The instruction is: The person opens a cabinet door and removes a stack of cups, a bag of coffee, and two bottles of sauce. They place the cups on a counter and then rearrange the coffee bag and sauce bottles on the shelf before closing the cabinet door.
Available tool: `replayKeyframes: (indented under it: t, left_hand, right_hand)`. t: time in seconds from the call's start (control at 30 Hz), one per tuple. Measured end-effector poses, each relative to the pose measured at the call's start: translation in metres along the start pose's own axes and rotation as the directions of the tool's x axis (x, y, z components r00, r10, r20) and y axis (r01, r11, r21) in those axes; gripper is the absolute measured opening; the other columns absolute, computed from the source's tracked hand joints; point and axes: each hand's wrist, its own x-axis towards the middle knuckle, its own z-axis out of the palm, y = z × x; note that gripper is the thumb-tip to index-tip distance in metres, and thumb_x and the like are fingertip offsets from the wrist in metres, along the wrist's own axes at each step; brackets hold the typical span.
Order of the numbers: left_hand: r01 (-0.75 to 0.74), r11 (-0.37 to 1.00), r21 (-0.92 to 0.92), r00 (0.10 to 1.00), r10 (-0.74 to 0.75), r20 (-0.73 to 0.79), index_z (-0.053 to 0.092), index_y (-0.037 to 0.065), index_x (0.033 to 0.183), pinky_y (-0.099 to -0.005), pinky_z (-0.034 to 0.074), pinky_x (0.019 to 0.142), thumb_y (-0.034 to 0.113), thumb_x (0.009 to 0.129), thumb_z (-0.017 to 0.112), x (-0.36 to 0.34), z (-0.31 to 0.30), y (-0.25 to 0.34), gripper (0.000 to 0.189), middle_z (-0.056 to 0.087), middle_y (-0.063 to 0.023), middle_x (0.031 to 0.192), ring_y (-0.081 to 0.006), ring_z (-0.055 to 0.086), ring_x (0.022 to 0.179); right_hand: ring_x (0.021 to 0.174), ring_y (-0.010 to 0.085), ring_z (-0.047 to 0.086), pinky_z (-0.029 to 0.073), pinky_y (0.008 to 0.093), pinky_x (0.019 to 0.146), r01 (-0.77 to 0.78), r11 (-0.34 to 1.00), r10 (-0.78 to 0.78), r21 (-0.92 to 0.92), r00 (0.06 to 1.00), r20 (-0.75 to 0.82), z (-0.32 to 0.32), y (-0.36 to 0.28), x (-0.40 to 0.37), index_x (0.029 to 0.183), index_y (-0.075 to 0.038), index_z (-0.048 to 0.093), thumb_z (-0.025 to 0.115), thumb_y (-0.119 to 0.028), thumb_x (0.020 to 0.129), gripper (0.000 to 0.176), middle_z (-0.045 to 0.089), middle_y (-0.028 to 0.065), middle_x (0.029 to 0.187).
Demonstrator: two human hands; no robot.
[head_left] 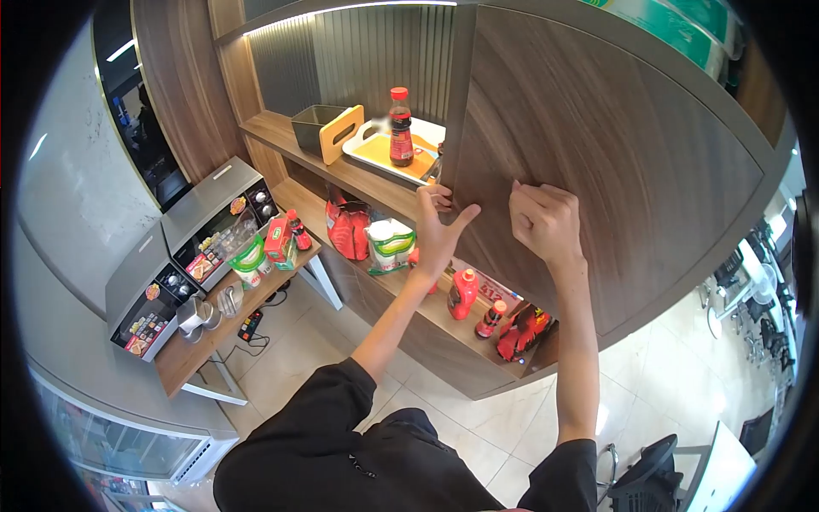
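My left hand [438, 229] is at the left edge of a dark wood-grain door panel [614, 171], its thumb spread wide and its fingers partly bent. My right hand [546, 220] is closed in front of the same panel, fingers curled in; whatever they might hold is hidden. Left of the panel, a red-capped sauce bottle [400, 128] stands upright on a white tray [363, 145] on the upper shelf. Below my hands, the lower shelf holds a red squeeze bottle [462, 294], a small sauce bottle [490, 319] and a red packet [522, 333].
A dark bin [309, 128] and an orange cutting board [341, 135] stand on the upper shelf. Lower left are red bags [348, 229] and a white-green bag [391, 246]. Two microwaves [217, 222] stand by a side table [200, 346] with bottles and metal cups. A chair [653, 474] is lower right.
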Motion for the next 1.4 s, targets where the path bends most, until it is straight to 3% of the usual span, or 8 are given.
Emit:
replayKeyframes:
  t: [0.1,0.4,0.5,0.6,0.83,1.07,1.23,1.4]
  left_hand:
    - [0.058,0.986,0.154,0.989,-0.078,0.125,0.053,0.000,0.119,-0.0337,0.051,0.085,0.026,0.087,0.080,0.002,-0.009,0.006,0.049,0.055,-0.0089,0.108,-0.0184,0.060,0.093]
    - [0.230,0.969,-0.091,0.969,-0.219,0.113,0.057,-0.002,0.120,-0.0340,0.049,0.081,0.044,0.092,0.072,-0.002,-0.011,0.029,0.056,0.062,-0.0131,0.104,-0.0208,0.061,0.091]
    - [0.122,0.989,0.088,0.992,-0.126,0.033,0.059,-0.001,0.109,-0.0334,0.048,0.077,0.048,0.092,0.070,-0.010,-0.018,0.019,0.053,0.062,-0.0083,0.091,-0.0181,0.059,0.081]
    - [0.168,0.978,-0.126,0.985,-0.162,0.053,0.056,0.001,0.096,-0.0303,0.047,0.071,0.044,0.092,0.073,-0.036,-0.036,0.057,0.046,0.060,-0.0043,0.080,-0.0150,0.056,0.072]
    - [0.118,0.993,-0.003,0.982,-0.117,0.151,0.049,0.007,0.080,-0.0262,0.032,0.053,0.031,0.085,0.082,-0.081,-0.091,0.127,0.042,0.042,0.0037,0.064,-0.0052,0.038,0.060]
    - [-0.132,0.986,-0.102,0.943,0.157,0.293,0.062,0.004,0.082,-0.0246,0.039,0.051,0.026,0.080,0.086,-0.111,-0.107,0.153,0.032,0.057,0.0021,0.065,-0.0068,0.051,0.056]
    - [-0.184,0.897,-0.401,0.816,0.367,0.446,0.049,0.005,0.111,-0.0315,0.043,0.080,0.026,0.072,0.089,-0.075,-0.105,0.192,0.060,0.057,-0.0087,0.101,-0.0177,0.054,0.090]
    - [-0.434,0.726,-0.534,0.629,0.668,0.397,0.043,0.006,0.117,-0.0404,0.042,0.089,0.032,0.066,0.087,-0.044,-0.073,0.251,0.073,0.052,-0.0130,0.113,-0.0262,0.052,0.103]
  right_hand:
    - [0.055,0.0241,0.052,0.044,0.0360,0.054,-0.008,1.000,0.009,-0.004,0.998,0.068,-0.001,-0.006,-0.005,0.064,-0.009,0.048,0.066,0.000,0.066,0.021,0.050,0.0050,0.062]
    - [0.080,0.0262,0.059,0.047,0.0391,0.074,-0.287,0.950,0.247,0.126,0.933,0.262,-0.042,-0.039,0.034,0.093,-0.009,0.058,0.066,-0.002,0.077,0.019,0.058,0.0074,0.084]
    - [0.105,0.0288,0.057,0.043,0.0425,0.092,-0.114,0.989,0.113,-0.093,0.994,-0.010,-0.069,-0.051,0.071,0.113,-0.008,0.059,0.068,-0.005,0.081,0.034,0.060,0.0121,0.108]
    - [0.121,0.0317,0.049,0.035,0.0457,0.103,-0.062,0.972,0.022,-0.228,0.985,-0.172,-0.094,-0.062,0.107,0.126,-0.006,0.056,0.069,-0.010,0.084,0.044,0.055,0.0149,0.126]
    - [0.091,0.0215,0.062,0.039,0.0349,0.090,-0.107,0.976,0.071,-0.190,0.980,-0.188,-0.124,-0.073,0.154,0.106,-0.010,0.070,0.063,-0.024,0.097,0.018,0.069,0.0035,0.095]
    - [0.068,0.0289,0.062,0.045,0.0358,0.071,-0.174,0.982,0.132,-0.067,0.902,-0.412,-0.145,-0.091,0.160,0.083,-0.002,0.071,0.054,-0.029,0.102,0.037,0.067,0.0110,0.073]
    - [0.048,0.0156,0.043,0.036,0.0308,0.053,-0.299,0.954,0.289,0.026,0.889,-0.356,-0.176,-0.104,0.155,0.077,0.001,0.070,0.054,-0.033,0.101,0.045,0.047,0.0087,0.051]
    - [0.058,0.0096,0.051,0.038,0.0248,0.057,-0.216,0.974,0.222,0.066,0.863,-0.454,-0.206,-0.090,0.132,0.082,0.002,0.072,0.056,-0.025,0.100,0.036,0.057,0.0047,0.062]
